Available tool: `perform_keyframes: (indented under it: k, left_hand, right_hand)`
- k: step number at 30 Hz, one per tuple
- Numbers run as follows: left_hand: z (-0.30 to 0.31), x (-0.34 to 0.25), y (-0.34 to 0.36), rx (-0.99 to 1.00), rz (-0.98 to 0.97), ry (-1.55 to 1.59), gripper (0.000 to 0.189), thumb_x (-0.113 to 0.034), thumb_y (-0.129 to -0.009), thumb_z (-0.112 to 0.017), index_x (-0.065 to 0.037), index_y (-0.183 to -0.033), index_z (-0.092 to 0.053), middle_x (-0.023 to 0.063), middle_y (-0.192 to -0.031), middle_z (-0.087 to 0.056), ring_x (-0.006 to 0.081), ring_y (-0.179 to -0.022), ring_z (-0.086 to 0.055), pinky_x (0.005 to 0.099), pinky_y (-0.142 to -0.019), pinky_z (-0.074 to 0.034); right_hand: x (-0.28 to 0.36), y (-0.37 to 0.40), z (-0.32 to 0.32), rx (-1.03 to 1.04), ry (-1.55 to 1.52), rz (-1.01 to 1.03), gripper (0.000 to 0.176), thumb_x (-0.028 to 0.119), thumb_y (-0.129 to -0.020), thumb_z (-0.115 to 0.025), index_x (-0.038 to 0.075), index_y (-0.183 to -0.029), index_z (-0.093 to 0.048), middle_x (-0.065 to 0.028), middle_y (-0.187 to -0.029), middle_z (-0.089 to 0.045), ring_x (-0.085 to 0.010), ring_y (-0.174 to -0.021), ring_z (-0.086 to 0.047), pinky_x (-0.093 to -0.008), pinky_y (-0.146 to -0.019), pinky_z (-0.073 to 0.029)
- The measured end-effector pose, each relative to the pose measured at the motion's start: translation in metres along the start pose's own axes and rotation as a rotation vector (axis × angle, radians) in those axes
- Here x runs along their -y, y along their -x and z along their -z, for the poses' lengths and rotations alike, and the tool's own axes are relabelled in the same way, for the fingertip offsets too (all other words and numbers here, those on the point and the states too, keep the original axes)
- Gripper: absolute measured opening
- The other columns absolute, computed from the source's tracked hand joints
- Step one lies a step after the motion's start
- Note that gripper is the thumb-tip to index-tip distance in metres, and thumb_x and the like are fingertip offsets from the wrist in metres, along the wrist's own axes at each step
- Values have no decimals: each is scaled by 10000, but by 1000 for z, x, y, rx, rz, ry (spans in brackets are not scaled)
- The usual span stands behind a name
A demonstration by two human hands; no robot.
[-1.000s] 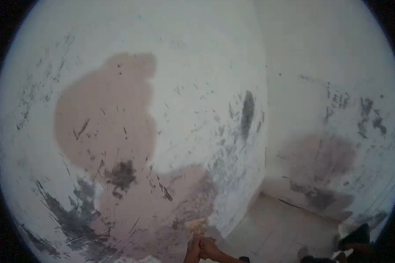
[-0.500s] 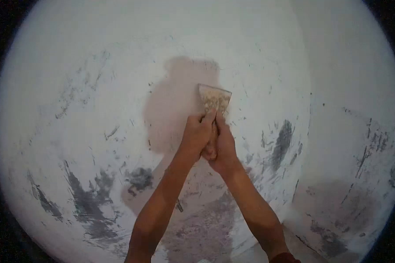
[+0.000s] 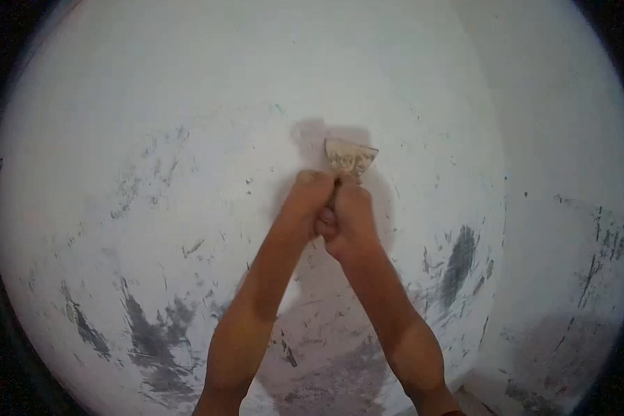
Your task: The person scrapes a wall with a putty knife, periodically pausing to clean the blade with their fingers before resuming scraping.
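Observation:
A putty knife [image 3: 350, 157] with a worn, blotchy blade is held up in front of a white wall [image 3: 208, 83], its wide edge pointing upward. My left hand [image 3: 313, 195] is closed round the handle from the left. Pressed against it, my right hand [image 3: 354, 208] grips the same handle from the right. Most of the handle is hidden between my fingers. The blade's top edge lies right at the wall surface, within the shadow of the hands.
Dark grey scuffed patches [image 3: 462, 263] mark the wall on the right, and more grey streaks [image 3: 149, 333] spread across the lower left. At the right, a second wall [image 3: 561, 139] meets this one in a corner. Shadows of my arms fall on the lower wall.
The view has tilted upward, so the wall marks sit lower. Both hands and the putty knife have moved up the wall, and the blade looks shorter. Their shadow has drawn closer.

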State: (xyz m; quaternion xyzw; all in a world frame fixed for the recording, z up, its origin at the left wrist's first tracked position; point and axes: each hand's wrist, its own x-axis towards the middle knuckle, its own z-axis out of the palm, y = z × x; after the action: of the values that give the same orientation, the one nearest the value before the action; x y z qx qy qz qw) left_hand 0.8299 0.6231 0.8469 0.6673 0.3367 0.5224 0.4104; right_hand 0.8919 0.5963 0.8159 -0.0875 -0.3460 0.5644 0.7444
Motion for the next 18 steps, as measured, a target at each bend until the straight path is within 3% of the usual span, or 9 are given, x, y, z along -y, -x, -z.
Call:
perform_keyframes:
  k: [1,5,7,11,18]
  left_hand:
    - [-3,-4,6,-31,-34,18,294,-272,-845,-488,-15,-709,-533,52,-517,-494,115,-314,-413,257,-267,-320]
    - [12,4,-20,30,12,-41,269,-245,-842,-494,-3,-733,-543,51,-542,-508,112,-326,-428,260,-269,-342]
    - [3,-9,-8,-23,-31,83,247,-216,-842,-491,8,-751,-539,46,-551,-510,101,-323,-420,261,-263,-349]
    - [11,-10,-18,83,-33,134,243,-206,-846,-483,13,-750,-522,40,-531,-486,85,-319,-403,254,-252,-335]
    - [7,-3,-9,24,-25,155,255,-231,-852,-494,-10,-727,-499,27,-513,-465,72,-313,-389,240,-235,-297]
  right_hand:
    - [7,9,-2,71,-18,-12,239,247,-899,-384,61,-775,-468,0,-498,-372,-74,-346,-299,-224,-279,-223]
    - [-9,-21,-8,-62,34,72,261,256,-897,-376,82,-719,-455,8,-510,-373,-88,-348,-298,-240,-289,-212]
    - [-1,-22,-14,-27,37,77,255,244,-895,-371,84,-711,-446,9,-508,-369,-89,-348,-294,-238,-289,-213]
    - [3,-16,-17,19,71,31,243,218,-886,-363,89,-689,-425,9,-506,-359,-89,-351,-286,-243,-294,-222]
    - [2,-12,-11,-35,162,31,244,210,-883,-365,93,-675,-420,11,-504,-347,-78,-355,-274,-237,-297,-230]
